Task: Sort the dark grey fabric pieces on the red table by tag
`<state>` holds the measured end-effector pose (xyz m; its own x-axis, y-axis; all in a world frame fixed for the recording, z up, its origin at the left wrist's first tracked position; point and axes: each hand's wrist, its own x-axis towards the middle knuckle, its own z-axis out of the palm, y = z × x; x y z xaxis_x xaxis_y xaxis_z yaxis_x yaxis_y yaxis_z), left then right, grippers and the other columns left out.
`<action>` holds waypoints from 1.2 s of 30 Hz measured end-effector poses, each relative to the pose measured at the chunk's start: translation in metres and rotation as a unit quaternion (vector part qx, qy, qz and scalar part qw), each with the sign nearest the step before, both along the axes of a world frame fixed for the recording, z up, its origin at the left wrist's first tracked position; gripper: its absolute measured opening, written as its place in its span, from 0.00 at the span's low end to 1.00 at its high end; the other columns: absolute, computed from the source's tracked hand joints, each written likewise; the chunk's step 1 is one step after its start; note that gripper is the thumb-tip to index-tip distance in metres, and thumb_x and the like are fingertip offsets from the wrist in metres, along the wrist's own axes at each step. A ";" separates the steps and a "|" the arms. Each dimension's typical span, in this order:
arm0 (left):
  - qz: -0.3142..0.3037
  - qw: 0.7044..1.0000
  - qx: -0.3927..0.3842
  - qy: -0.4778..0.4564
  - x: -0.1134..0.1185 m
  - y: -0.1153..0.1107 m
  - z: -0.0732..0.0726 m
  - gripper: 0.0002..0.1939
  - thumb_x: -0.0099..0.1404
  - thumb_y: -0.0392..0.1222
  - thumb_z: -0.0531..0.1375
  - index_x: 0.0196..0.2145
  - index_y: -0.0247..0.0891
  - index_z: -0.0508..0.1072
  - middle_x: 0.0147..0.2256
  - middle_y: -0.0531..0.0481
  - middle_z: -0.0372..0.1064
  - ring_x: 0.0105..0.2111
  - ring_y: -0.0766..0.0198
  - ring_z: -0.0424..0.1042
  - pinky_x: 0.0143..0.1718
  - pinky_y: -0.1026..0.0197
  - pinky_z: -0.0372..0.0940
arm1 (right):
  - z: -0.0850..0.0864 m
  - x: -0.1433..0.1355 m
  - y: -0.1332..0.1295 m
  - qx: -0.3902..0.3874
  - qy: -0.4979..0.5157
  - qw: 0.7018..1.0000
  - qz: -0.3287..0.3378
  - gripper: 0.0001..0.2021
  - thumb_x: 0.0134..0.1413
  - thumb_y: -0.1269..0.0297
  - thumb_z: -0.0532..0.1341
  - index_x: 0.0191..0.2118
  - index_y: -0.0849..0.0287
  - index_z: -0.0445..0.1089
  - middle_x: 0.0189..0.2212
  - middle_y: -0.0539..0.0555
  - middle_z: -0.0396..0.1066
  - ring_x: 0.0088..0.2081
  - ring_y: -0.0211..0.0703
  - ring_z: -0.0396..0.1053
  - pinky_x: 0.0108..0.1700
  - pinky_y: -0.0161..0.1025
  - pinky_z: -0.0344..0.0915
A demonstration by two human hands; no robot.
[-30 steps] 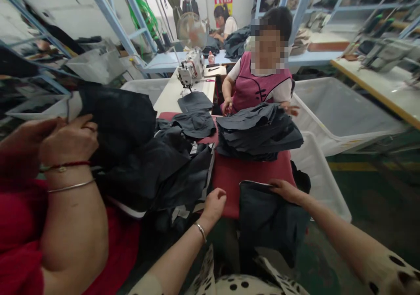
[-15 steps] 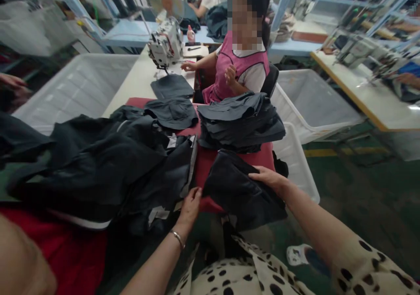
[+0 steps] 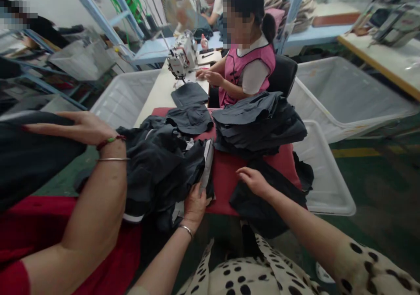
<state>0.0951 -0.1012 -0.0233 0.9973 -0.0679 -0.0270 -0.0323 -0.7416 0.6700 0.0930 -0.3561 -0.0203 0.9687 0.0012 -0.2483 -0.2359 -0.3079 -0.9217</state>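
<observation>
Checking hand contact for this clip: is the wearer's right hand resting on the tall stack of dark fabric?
No, the right hand lies on a separate dark piece nearer the wearer, apart from the stack.

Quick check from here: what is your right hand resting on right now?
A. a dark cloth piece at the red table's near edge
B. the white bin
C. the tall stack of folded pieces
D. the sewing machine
A: the right hand lies flat on the dark cloth piece draped over the near edge of the red table.

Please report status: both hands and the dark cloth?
Left hand on dark heap. Right hand flat on dark piece. Co-worker's arm close at left.
</observation>
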 end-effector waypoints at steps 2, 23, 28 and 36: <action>-0.007 1.000 0.007 0.005 -0.001 0.001 0.002 0.18 0.61 0.39 0.51 0.47 0.30 0.67 0.48 0.36 0.67 0.50 0.52 0.65 0.54 0.52 0.57 | -0.015 0.020 0.054 0.035 0.051 0.998 0.007 0.15 0.55 0.66 0.50 0.46 0.62 0.67 0.38 0.57 0.71 0.37 0.42 0.70 0.42 0.43 0.67; -0.056 0.992 -0.029 0.107 0.009 -0.008 0.025 0.18 0.53 0.35 0.55 0.43 0.33 0.72 0.48 0.40 0.69 0.50 0.57 0.66 0.55 0.55 0.58 | -0.015 0.163 0.106 -0.301 -0.127 0.891 0.314 0.22 0.44 0.65 0.64 0.48 0.65 0.66 0.45 0.66 0.68 0.50 0.59 0.61 0.50 0.53 0.58; -0.021 0.992 -0.067 0.109 0.018 -0.006 0.017 0.22 0.58 0.37 0.53 0.50 0.31 0.66 0.53 0.37 0.63 0.54 0.56 0.61 0.57 0.54 0.55 | -0.030 0.125 0.074 -0.289 -0.160 0.840 0.431 0.13 0.43 0.61 0.65 0.37 0.57 0.72 0.42 0.57 0.68 0.48 0.49 0.61 0.47 0.40 0.60; -0.019 0.984 -0.095 0.152 0.020 -0.018 0.015 0.14 0.58 0.40 0.53 0.39 0.33 0.73 0.37 0.43 0.73 0.39 0.58 0.72 0.45 0.57 0.64 | -0.039 0.077 0.057 -0.281 -0.121 0.912 0.275 0.14 0.46 0.57 0.63 0.39 0.59 0.69 0.51 0.59 0.59 0.54 0.53 0.54 0.50 0.46 0.58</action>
<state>0.1150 -0.1189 -0.0079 0.9415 -0.1381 -0.3073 0.1659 -0.6039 0.7796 0.1698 -0.2990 -0.0596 0.8867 0.4412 -0.1380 0.2858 -0.7579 -0.5865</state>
